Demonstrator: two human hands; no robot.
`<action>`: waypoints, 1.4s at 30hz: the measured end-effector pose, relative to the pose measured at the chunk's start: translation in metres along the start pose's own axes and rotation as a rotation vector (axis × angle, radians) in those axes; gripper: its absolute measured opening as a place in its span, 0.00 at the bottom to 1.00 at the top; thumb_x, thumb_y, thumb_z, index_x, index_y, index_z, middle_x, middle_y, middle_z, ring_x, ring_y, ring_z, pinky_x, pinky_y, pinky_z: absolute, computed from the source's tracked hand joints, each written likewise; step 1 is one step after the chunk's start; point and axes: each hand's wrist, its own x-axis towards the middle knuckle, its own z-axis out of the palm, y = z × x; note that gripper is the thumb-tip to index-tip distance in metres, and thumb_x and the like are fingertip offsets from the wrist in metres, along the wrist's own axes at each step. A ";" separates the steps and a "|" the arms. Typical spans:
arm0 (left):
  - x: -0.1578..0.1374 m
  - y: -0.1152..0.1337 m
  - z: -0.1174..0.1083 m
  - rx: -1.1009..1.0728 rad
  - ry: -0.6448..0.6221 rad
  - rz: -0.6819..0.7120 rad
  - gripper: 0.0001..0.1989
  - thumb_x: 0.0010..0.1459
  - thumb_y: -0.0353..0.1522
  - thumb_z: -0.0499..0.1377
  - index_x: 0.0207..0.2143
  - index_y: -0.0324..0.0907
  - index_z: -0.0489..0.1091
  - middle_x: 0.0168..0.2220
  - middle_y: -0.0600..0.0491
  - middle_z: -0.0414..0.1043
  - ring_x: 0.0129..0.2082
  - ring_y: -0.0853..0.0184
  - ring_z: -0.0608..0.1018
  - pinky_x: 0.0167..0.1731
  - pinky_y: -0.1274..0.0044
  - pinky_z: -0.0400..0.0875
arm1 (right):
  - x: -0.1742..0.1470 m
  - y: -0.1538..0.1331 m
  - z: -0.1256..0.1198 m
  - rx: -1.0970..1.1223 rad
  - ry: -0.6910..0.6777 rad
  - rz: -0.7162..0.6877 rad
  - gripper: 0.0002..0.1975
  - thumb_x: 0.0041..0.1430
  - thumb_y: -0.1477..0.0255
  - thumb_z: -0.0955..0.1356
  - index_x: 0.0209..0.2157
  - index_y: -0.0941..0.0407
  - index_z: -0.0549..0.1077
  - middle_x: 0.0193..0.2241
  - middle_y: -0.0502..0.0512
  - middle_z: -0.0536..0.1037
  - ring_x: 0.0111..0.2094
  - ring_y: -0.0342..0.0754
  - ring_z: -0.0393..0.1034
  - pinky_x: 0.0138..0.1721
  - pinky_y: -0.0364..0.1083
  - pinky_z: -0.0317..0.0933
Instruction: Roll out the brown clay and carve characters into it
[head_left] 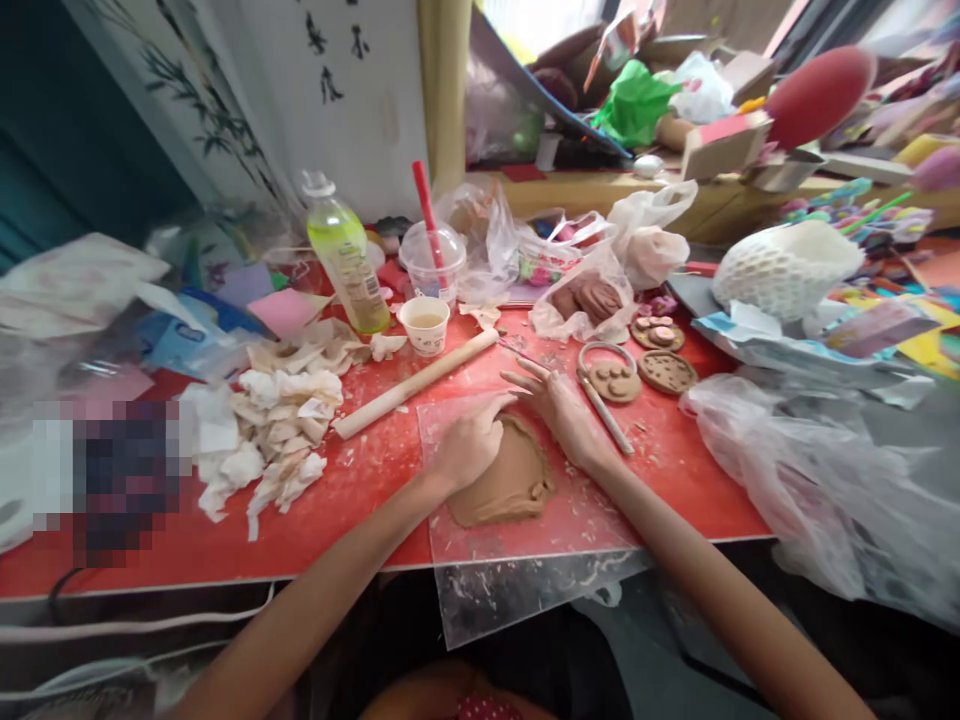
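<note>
A: At the near edge of the red table [675, 480], the clear plastic sheet [510, 590] overhangs. Could the brown clay slab [499, 480] slide with it?

B: I'd judge so; a hard push toward the edge might drag sheet and clay off. The wooden stick [607, 418] lies just right of the slab too, easy to knock.

A: And the hands?

B: The left hand [469, 445] is curled loosely, fingers pressing the slab's far edge, grasping nothing. The right hand [559, 405] lies flat, fingers spread, beside the clay.
</note>
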 end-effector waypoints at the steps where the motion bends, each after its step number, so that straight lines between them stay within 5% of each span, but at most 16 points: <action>1: 0.001 0.000 0.001 0.003 -0.019 0.021 0.22 0.59 0.25 0.45 0.55 0.42 0.64 0.58 0.52 0.68 0.59 0.67 0.69 0.62 0.67 0.63 | 0.002 0.000 0.000 0.002 0.002 0.001 0.32 0.67 0.51 0.48 0.65 0.54 0.51 0.62 0.63 0.63 0.59 0.53 0.63 0.59 0.59 0.58; 5: -0.002 -0.002 0.000 0.045 -0.101 0.094 0.20 0.62 0.34 0.51 0.56 0.42 0.64 0.57 0.49 0.68 0.59 0.62 0.69 0.62 0.63 0.62 | 0.007 0.001 0.001 -0.037 -0.026 0.010 0.35 0.66 0.50 0.44 0.66 0.56 0.47 0.62 0.64 0.62 0.59 0.51 0.63 0.58 0.57 0.60; 8: -0.009 0.000 -0.005 0.081 -0.186 0.150 0.35 0.56 0.49 0.59 0.61 0.43 0.59 0.64 0.45 0.58 0.65 0.56 0.60 0.65 0.59 0.52 | 0.002 -0.004 -0.004 -0.116 -0.086 0.008 0.37 0.65 0.49 0.42 0.67 0.56 0.43 0.64 0.63 0.59 0.63 0.48 0.57 0.62 0.55 0.56; 11: -0.026 0.004 -0.012 0.157 -0.267 0.157 0.52 0.47 0.58 0.61 0.66 0.43 0.48 0.70 0.42 0.40 0.70 0.50 0.44 0.67 0.54 0.42 | -0.015 -0.014 -0.016 -0.236 -0.216 0.021 0.45 0.57 0.42 0.59 0.67 0.54 0.46 0.67 0.60 0.50 0.67 0.52 0.46 0.67 0.57 0.44; 15: -0.056 -0.001 -0.016 0.382 -0.350 0.168 0.58 0.48 0.59 0.59 0.69 0.42 0.32 0.70 0.40 0.25 0.70 0.49 0.33 0.65 0.51 0.40 | -0.038 -0.022 -0.031 -0.681 -0.516 -0.067 0.66 0.36 0.45 0.75 0.68 0.60 0.43 0.68 0.66 0.41 0.69 0.61 0.35 0.68 0.61 0.37; 19: -0.069 -0.010 -0.008 0.499 -0.269 0.088 0.59 0.49 0.61 0.56 0.68 0.35 0.34 0.69 0.35 0.29 0.69 0.47 0.36 0.65 0.52 0.41 | -0.039 -0.015 -0.028 -0.928 -0.564 -0.197 0.66 0.39 0.44 0.73 0.68 0.66 0.42 0.67 0.71 0.44 0.68 0.62 0.38 0.67 0.60 0.41; 30: -0.069 -0.009 0.006 0.539 -0.026 0.186 0.52 0.54 0.56 0.55 0.67 0.32 0.39 0.67 0.34 0.46 0.69 0.50 0.49 0.66 0.58 0.51 | -0.040 -0.008 -0.021 -0.885 -0.461 -0.283 0.61 0.44 0.42 0.70 0.69 0.59 0.43 0.67 0.67 0.49 0.67 0.61 0.46 0.67 0.61 0.45; 37: -0.068 -0.006 0.016 0.551 0.002 0.137 0.43 0.60 0.51 0.52 0.65 0.27 0.49 0.67 0.32 0.47 0.68 0.48 0.50 0.66 0.57 0.49 | -0.044 -0.011 -0.016 -0.877 -0.419 -0.268 0.52 0.53 0.46 0.67 0.69 0.55 0.42 0.67 0.59 0.51 0.67 0.58 0.48 0.67 0.58 0.46; 42: -0.068 -0.008 0.008 0.533 -0.054 0.117 0.43 0.61 0.51 0.51 0.66 0.29 0.45 0.68 0.34 0.43 0.69 0.49 0.46 0.66 0.57 0.47 | -0.042 -0.010 -0.021 -0.865 -0.435 -0.231 0.53 0.52 0.47 0.69 0.69 0.56 0.42 0.67 0.61 0.50 0.67 0.59 0.47 0.67 0.60 0.46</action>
